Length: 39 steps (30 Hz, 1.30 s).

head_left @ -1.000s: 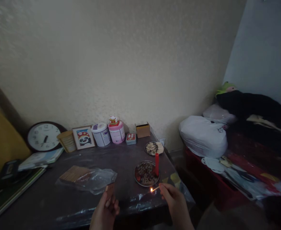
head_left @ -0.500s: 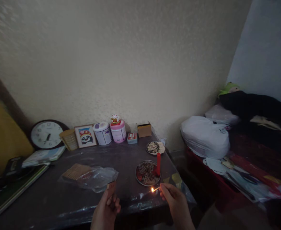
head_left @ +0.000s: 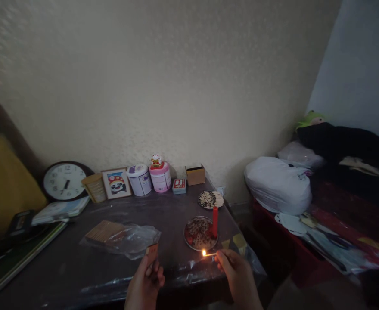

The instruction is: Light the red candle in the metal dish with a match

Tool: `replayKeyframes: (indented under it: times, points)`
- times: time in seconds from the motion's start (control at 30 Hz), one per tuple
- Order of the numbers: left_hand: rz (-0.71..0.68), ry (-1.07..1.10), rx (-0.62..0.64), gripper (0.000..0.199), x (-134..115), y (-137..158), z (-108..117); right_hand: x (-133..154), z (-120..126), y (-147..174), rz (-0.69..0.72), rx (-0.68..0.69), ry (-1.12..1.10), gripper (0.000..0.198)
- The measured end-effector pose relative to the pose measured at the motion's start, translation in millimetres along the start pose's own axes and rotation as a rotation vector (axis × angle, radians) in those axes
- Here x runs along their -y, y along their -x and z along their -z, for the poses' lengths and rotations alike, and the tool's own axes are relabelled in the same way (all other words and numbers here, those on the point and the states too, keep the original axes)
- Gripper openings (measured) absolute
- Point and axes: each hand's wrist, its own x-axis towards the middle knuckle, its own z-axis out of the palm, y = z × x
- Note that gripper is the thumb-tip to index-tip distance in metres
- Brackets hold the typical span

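My right hand (head_left: 236, 271) pinches the tail of a burning match (head_left: 210, 255) between thumb and fingertips, its flame (head_left: 204, 253) toward nine o'clock; that grip seems meant to spare my skin the heat. My left hand (head_left: 144, 282) curls around a small matchbox (head_left: 152, 253), thumb against fingers, well apart from the fire, probably for safety. The flame shows near the six o'clock rim of a round plate (head_left: 189, 246). A red candle (head_left: 215, 217), no flame at its top, stands upright at the plate's three o'clock; I suppose the plate catches wax. Toward one o'clock, pale matchsticks (head_left: 217, 199) lie gathered, likely for tidiness. At nine o'clock, a clear bag (head_left: 141, 237) lies on the worktop (head_left: 170, 224).
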Motion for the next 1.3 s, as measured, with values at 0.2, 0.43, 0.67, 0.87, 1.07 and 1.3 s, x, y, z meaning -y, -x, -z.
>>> replayKeyframes:
  times: [0.2,0.43,0.67,0.87,1.07,1.3]
  points:
    - [-0.029,0.039,0.041,0.032,-2.6,1.7,-2.8,-0.7,-9.1,-0.5,0.047,-0.021,0.062,0.031]
    - [-0.047,0.101,0.056,0.042,-6.5,-5.1,-5.3,-4.0,-20.1,2.2,0.132,-0.035,0.121,0.036]
    - [-0.040,0.089,0.089,0.044,-15.3,0.8,-5.2,22.2,-27.7,-19.2,0.179,-0.079,0.222,0.036]
    - [0.032,0.097,0.101,0.040,-13.4,-5.9,-5.3,13.2,-31.6,-33.4,0.192,-0.142,0.241,0.034]
    - [0.074,0.110,0.044,0.050,-10.4,-9.1,-8.0,6.2,-42.5,-37.6,0.170,-0.128,0.207,0.029]
    - [0.124,0.085,0.060,0.039,-4.6,-20.5,3.2,5.3,-46.9,-46.3,0.188,-0.109,0.263,0.027]
